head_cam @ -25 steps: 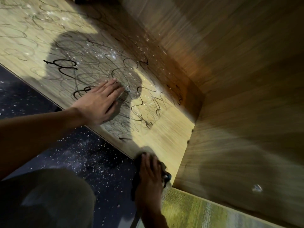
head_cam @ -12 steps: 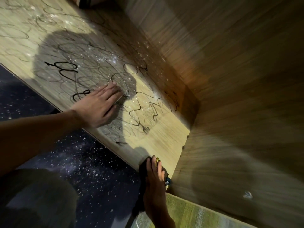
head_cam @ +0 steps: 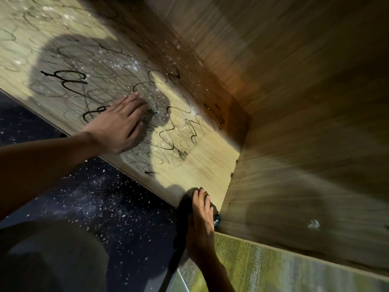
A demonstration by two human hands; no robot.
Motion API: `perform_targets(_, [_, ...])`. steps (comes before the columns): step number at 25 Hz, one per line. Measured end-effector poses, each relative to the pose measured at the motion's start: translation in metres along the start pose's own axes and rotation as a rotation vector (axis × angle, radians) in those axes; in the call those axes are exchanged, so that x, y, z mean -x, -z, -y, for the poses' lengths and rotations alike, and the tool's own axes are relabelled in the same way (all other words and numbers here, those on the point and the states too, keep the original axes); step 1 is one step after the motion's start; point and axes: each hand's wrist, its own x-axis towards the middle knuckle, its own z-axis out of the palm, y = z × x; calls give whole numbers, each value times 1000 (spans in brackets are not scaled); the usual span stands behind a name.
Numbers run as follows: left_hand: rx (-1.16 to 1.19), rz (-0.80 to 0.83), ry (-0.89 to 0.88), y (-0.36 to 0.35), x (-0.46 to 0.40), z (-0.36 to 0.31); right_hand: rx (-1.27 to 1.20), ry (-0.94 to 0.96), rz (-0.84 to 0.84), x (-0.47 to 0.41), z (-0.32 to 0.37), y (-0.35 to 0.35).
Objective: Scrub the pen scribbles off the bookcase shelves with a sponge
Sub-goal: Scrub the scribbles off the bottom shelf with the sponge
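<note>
We find black looping pen scribbles [head_cam: 168,123] across the light wood-grain shelf board [head_cam: 206,165]. Left hand [head_cam: 117,127] lies flat on them, fingers straight. Right hand [head_cam: 201,220] presses a dark sponge [head_cam: 183,207] at the shelf's front right corner, fingers extended.

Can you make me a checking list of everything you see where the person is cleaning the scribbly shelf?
Surface: light wooden bookcase shelf, partly shadowed, white specks on it.
Job's things: black pen scribbles cover most of the shelf; the corner near the side panel looks bare. Dark sponge, mostly hidden, at the front edge.
Clutter: nothing seen.
Hands: left hand flat on the scribbles; right hand presses the sponge.
Cables: nothing seen.
Surroundings: brown wooden side panel; dark speckled floor.
</note>
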Motion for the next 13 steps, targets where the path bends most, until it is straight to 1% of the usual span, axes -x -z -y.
perform_targets(2, [2, -10, 10, -2, 0, 0, 63, -22, 89, -7, -2, 3])
perform_targets(4, [5, -22, 20, -3, 1, 0, 54, -27, 170, -19, -3, 15])
perform_targets(5, [5, -28, 23, -3, 1, 0, 36, -33, 179, -27, -4, 22])
perform_targets(7, [5, -29, 20, -3, 0, 0, 10, -75, 140, -48, -8, 31])
perform_targets(9, [-8, -23, 15, -3, -1, 1, -31, -175, 32, -71, -6, 35])
perform_targets(11, [-23, -20, 7, -5, -2, 2, -90, -289, -171, -82, 2, 25])
perform_targets(13, [-32, -6, -11, -6, -2, 3, -106, -422, -337, -82, 12, 11])
